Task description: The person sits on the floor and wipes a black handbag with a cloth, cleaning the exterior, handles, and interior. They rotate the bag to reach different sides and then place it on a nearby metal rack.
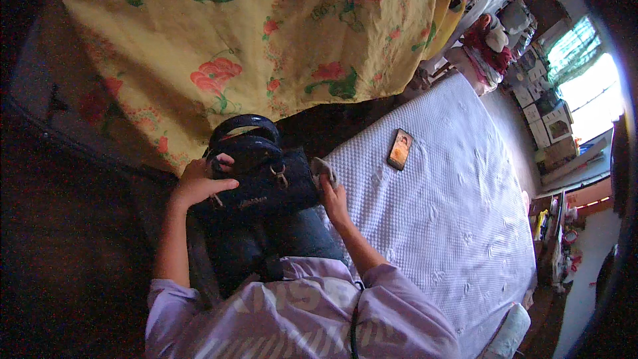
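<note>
A black handbag with two arched handles and a metal clasp rests on my lap, over dark trousers. My left hand grips the bag at its left end, near the base of the handles, with the thumb lying across the front. At the opposite end my right hand holds a small greyish cloth against the bag's side. Part of the cloth is hidden by my fingers. The bag's front bears writing.
To the right a smartphone with a lit screen lies on a white quilted bedspread. Yellow floral fabric hangs in front of me. Boxes and piled clothes stand near a bright window.
</note>
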The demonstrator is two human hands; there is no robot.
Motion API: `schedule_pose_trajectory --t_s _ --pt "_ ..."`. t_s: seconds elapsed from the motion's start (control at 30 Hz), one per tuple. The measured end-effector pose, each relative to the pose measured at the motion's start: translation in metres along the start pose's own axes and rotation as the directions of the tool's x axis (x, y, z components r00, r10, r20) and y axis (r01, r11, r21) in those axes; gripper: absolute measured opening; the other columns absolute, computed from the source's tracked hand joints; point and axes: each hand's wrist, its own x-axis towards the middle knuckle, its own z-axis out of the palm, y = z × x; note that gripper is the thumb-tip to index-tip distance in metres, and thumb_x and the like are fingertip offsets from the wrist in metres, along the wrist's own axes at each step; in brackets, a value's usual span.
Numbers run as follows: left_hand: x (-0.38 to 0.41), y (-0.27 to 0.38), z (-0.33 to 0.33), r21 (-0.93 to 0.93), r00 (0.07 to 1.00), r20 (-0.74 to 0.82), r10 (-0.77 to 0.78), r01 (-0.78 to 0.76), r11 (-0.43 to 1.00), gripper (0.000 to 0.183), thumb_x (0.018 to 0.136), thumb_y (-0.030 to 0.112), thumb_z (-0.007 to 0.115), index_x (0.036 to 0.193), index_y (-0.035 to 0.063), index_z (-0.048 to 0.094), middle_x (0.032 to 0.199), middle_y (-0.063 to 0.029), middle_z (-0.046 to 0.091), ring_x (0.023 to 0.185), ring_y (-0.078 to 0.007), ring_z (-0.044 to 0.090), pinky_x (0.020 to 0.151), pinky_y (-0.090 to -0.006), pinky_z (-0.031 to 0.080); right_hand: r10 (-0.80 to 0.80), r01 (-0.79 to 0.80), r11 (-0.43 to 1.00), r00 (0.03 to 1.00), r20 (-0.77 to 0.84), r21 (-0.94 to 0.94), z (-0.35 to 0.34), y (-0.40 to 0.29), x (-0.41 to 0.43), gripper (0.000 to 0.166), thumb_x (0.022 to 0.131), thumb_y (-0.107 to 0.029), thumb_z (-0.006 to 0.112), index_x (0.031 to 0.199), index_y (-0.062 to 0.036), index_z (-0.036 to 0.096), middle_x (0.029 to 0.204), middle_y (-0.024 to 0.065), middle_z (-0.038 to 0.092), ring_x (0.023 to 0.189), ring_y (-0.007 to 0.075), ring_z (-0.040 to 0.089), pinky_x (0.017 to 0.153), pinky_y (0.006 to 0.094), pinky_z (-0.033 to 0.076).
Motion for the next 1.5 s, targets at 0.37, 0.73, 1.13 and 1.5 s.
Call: schedule_pose_trajectory --t_s 0.37,0.73,1.13,1.5 --pt "0.001 -0.009 0.008 0.005 0.998 -0.041 -0.047 0.047 0.999 0.05 0.068 0.034 0.081 0.107 0.0069 0.067 0.1 -0.0113 0.071 0.097 -0.025 0.067 0.088 -0.0341 0.05 -0.361 0.354 0.931 0.929 0.084 0.089 0.009 -0.073 0.023 0.049 0.098 -0.043 0.05 0.122 -0.0017 0.06 0.094 0.003 0.063 0.084 0.0121 0.056 0.072 0.0273 0.047" --pt "0.002 -0.013 0.013 -0.006 0.997 -0.057 -0.045 0.045 0.999 0.041 0.068 0.034 0.081 0.098 0.008 0.069 0.093 -0.0136 0.07 0.091 -0.0285 0.068 0.082 -0.0369 0.051 -0.079 0.111 0.952 0.99 0.121 -0.287 0.001 0.07 0.082 0.038 0.094 -0.031 0.053 0.104 0.0041 0.063 0.082 0.0184 0.065 0.078 0.027 0.063 0.068 0.0402 0.048" --pt "-0.003 0.001 0.006 -0.055 0.995 -0.049 -0.085 0.082 0.995 0.035 0.069 0.029 0.081 0.092 0.0083 0.065 0.087 -0.0099 0.069 0.084 -0.0243 0.067 0.077 -0.0349 0.05 -0.735 0.57 0.576 0.675 -0.065 -0.586 0.051 -0.065 -0.014 0.045 0.074 -0.006 0.06 0.119 -0.0005 0.057 0.136 0.0148 0.049 0.12 0.0365 0.045 0.099 0.0476 0.036" --pt "0.025 0.007 0.008 -0.068 0.991 0.02 -0.133 0.134 0.989 0.037 0.076 0.036 0.077 0.091 0.0048 0.064 0.088 -0.0082 0.067 0.086 -0.0208 0.063 0.078 -0.0348 0.049 -0.808 0.524 0.452 0.583 -0.083 -0.722 0.087 -0.071 0.022 0.069 0.072 -0.027 0.069 0.133 -0.0017 0.049 0.152 0.0144 0.033 0.139 0.0345 0.03 0.105 0.0503 0.024"
